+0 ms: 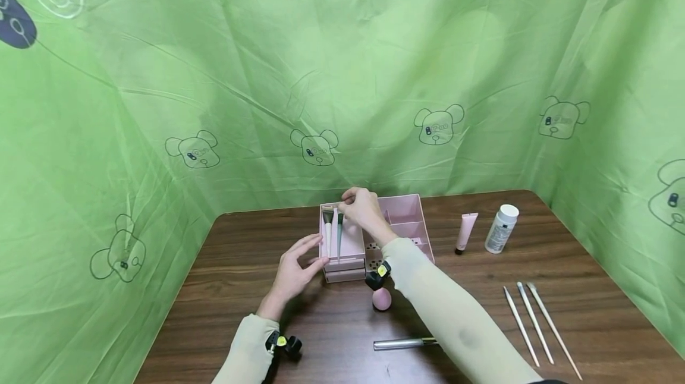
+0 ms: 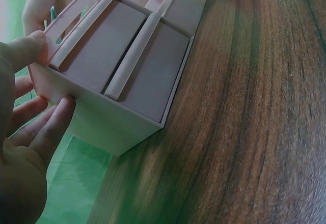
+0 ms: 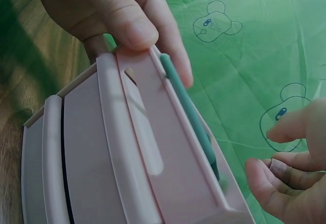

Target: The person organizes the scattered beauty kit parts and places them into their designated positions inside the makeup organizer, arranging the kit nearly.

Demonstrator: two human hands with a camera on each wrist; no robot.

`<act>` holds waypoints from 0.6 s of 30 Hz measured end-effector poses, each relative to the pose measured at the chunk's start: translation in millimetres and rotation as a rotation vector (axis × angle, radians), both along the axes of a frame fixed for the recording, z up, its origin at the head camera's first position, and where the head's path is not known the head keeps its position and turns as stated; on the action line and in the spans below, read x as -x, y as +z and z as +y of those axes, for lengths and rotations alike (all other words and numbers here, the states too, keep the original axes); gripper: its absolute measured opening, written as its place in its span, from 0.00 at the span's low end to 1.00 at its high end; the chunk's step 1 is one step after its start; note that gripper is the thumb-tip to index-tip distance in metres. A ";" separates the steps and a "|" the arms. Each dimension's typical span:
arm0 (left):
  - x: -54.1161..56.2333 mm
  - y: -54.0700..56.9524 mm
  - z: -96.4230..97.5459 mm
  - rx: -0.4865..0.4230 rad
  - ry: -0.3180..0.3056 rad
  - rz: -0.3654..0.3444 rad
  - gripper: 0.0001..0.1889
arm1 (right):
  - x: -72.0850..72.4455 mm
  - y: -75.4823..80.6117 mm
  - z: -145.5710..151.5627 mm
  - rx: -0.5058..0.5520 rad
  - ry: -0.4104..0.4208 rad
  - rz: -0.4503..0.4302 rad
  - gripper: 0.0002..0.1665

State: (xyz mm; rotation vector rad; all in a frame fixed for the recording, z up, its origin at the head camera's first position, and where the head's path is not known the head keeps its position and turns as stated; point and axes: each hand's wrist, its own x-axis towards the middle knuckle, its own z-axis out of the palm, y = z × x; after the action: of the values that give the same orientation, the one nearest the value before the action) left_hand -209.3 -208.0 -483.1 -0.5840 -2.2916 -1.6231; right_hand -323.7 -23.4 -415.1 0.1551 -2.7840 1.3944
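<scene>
A pink desk organizer (image 1: 353, 250) with two drawers stands near the back of the table. My left hand (image 1: 294, 265) holds its front left corner, thumb on the front edge and fingers against the side wall (image 2: 109, 127). In its top tray lie makeup brushes, including one with a white handle (image 1: 329, 238) and a green one (image 1: 339, 235). The green handle (image 3: 188, 112) also shows in the right wrist view. Over the back of the tray is my right hand (image 1: 366, 211). Its fingers are loosely bent and apart in the right wrist view, with nothing visible between them.
Right of the organizer stand a pink tube (image 1: 466, 232) and a white bottle (image 1: 502, 229). Several slim white sticks, one of them a brush (image 1: 535, 321), lie at the front right. A pink makeup sponge (image 1: 382, 299) and a silver pen-like item (image 1: 401, 343) sit in front.
</scene>
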 end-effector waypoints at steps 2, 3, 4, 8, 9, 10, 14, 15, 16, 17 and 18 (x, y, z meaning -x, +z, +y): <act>0.0 0.3 -0.1 0.000 0.004 -0.001 0.26 | -0.9 1.2 3.2 0.013 0.010 -0.001 0.17; -0.1 0.5 -0.2 0.002 0.007 0.000 0.26 | -1.6 1.7 4.9 0.020 0.016 0.000 0.17; -0.2 0.7 -0.2 0.003 0.008 -0.001 0.26 | -2.3 2.2 6.5 0.023 0.019 0.004 0.17; 0.0 1.4 -0.2 0.005 0.011 0.002 0.26 | -5.4 3.6 13.2 0.028 0.022 0.045 0.16; 0.2 1.3 -0.2 0.005 0.011 0.003 0.26 | -6.1 3.7 15.1 0.022 0.024 0.062 0.16; 0.4 1.1 -0.3 0.006 0.010 0.005 0.26 | -6.9 4.0 17.0 0.016 0.028 0.085 0.15; 0.3 0.8 -0.6 0.009 0.011 0.008 0.26 | -11.4 4.9 24.9 0.012 0.036 0.144 0.15; 0.2 0.7 -0.6 0.009 0.011 0.007 0.26 | -13.0 5.2 27.1 0.011 0.038 0.161 0.14; -0.1 0.7 -0.5 0.009 0.011 0.008 0.26 | -14.7 5.6 29.3 0.016 0.037 0.171 0.14; -0.2 0.8 -0.4 0.010 0.009 0.008 0.26 | -16.2 5.7 31.9 0.018 0.036 0.179 0.14; -0.2 0.6 -0.2 0.011 0.007 0.008 0.26 | -17.9 6.0 34.7 0.018 0.036 0.192 0.14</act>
State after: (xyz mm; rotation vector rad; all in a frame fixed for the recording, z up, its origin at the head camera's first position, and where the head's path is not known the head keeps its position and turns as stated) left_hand -209.1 -208.2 -482.6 -0.5839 -2.2955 -1.6027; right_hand -305.8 11.3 -409.1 0.3217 -2.6238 1.3339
